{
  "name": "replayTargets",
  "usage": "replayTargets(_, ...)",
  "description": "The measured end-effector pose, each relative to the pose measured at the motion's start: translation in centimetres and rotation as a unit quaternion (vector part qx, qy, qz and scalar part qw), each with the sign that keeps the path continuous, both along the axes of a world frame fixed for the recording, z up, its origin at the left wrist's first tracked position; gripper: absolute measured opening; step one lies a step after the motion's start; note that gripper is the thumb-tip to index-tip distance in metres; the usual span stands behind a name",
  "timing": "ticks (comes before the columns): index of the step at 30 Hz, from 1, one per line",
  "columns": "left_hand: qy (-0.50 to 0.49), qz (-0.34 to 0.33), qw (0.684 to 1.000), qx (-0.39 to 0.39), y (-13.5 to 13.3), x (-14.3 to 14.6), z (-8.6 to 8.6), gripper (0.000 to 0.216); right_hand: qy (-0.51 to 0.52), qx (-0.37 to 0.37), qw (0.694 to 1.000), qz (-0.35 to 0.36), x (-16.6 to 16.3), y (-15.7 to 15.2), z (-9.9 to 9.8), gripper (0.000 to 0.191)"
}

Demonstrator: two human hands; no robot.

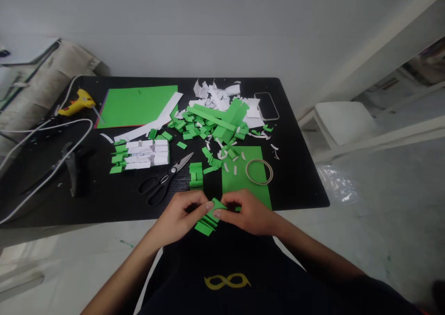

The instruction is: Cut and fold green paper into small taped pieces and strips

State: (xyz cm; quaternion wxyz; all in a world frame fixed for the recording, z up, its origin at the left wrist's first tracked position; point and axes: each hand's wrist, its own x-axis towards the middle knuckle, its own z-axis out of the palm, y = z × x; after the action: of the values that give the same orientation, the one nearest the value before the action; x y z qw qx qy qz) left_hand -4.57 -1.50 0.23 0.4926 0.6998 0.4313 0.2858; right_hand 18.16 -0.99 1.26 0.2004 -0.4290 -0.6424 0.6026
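Observation:
My left hand [182, 215] and my right hand [248, 213] meet at the near edge of the black table [299, 185], both pinching a bundle of folded green paper strips [208, 220] held over my lap. Fingers of both hands are closed on the strips. Just beyond them lie a small stack of folded green pieces [196, 174], a green paper sheet [245, 176] and black-handled scissors [163, 180].
A roll of tape [259, 171] rests on the green sheet. A heap of green and white paper scraps [215, 118], a large green sheet [137, 105], white strips [148, 155], a phone [266, 106] and a yellow glue gun [76, 101] with cables lie farther back.

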Motion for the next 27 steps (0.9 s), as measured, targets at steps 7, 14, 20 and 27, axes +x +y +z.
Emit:
replayTargets(7,-0.012,0.018,1.000,-0.010,0.2,0.2,0.0,0.037,0.004,-0.021,1.000,-0.023,0.1,0.1,0.0,0.041)
replayTargets(14,-0.021,0.031,0.998,-0.050,0.2,-0.1,0.4,0.036,0.009,-0.004,0.995,-0.097,-0.2,0.0,-0.5,0.042)
replayTargets(20,-0.077,0.035,0.991,-0.102,-0.5,-0.2,-0.2,0.024,0.012,0.003,0.994,-0.111,-0.2,-0.2,-0.9,0.039)
replayTargets(27,-0.063,0.043,0.991,-0.110,-0.8,-0.3,-1.4,0.023,-0.013,0.222,0.975,-0.018,1.4,0.1,-0.6,0.063)
